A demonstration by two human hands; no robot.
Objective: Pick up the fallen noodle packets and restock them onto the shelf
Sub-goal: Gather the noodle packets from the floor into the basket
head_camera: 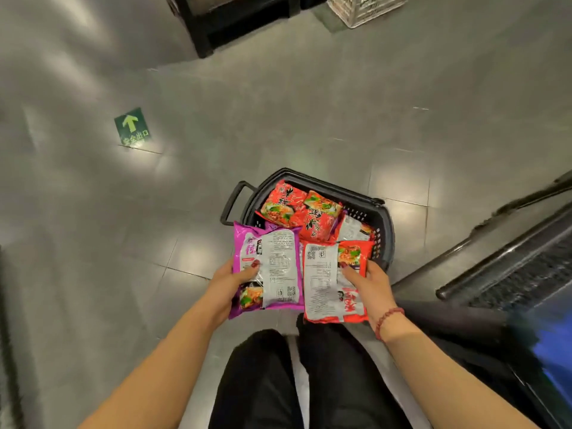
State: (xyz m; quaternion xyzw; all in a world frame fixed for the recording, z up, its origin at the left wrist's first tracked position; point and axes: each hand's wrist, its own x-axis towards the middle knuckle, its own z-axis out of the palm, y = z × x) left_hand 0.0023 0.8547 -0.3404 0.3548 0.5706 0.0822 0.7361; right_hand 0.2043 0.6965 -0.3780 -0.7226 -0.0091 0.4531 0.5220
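Grey tiled floor (309, 119), green arrow sticker (132, 127), black basket (385, 224) of noodle packets (280, 202)

The purple packet (269, 267) hides the fingers of the left hand (230, 281); only the thumb shows. The red packet (328, 283) likewise covers those of the right hand (370, 284). Both packets block the near rim of the basket (387, 230). The shelf (510, 258) is blurred and cut by the right edge, and the white crate (362, 9) is cropped at the top.
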